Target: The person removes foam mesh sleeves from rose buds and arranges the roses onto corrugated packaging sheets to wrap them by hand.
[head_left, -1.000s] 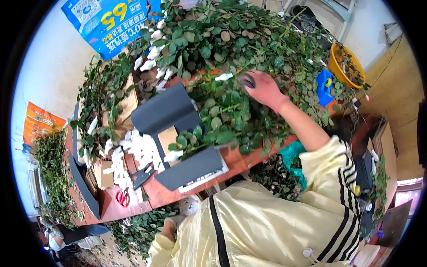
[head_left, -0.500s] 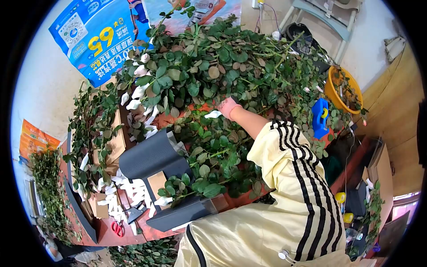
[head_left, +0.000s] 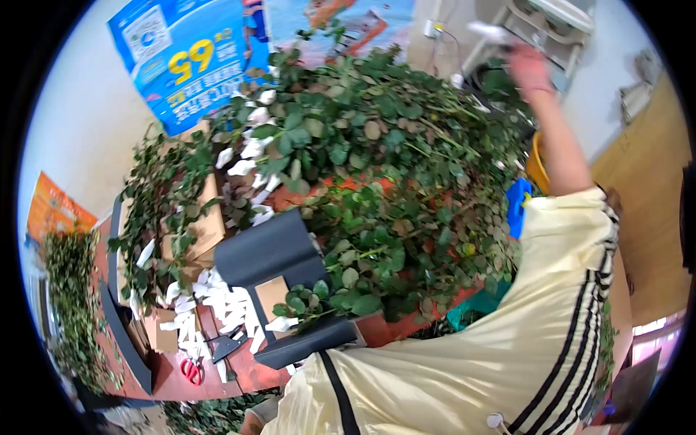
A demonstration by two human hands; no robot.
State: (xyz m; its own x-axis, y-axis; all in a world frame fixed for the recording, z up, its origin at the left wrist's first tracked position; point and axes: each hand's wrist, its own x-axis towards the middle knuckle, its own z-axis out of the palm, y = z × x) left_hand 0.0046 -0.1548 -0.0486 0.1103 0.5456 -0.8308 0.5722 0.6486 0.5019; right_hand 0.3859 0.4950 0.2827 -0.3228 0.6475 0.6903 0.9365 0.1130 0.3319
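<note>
White-wrapped bud (head_left: 487,32) in a raised hand, beside a table of leafy stems

Held out at the upper right of the view, in front of a pale chair (head_left: 569,13), beyond the far edge of the heap. Gripped in the right hand (head_left: 529,69), in a pinkish glove; exact finger positions impossible to tell through motion blur. Bare forearm below, then a pale yellow sleeve (head_left: 562,225) with black stripes. At the bottom edge, mostly hidden by the jacket, the left hand (head_left: 262,412); open or closed, impossible to tell.

Below the raised arm, a yellow basin (head_left: 536,165) and a blue tape dispenser (head_left: 515,208), both partly covered. Across the middle, a broad heap of green leafy stems (head_left: 384,123), with white-wrapped heads (head_left: 246,156) at its left end. On the red table (head_left: 170,380) in front, a dark grey ribbed sheet (head_left: 268,246), a small piece of cardboard (head_left: 272,299), scattered white slips (head_left: 232,312) and red-handled scissors (head_left: 191,371). On the wall behind, a blue poster (head_left: 181,65) with large yellow numerals.
</note>
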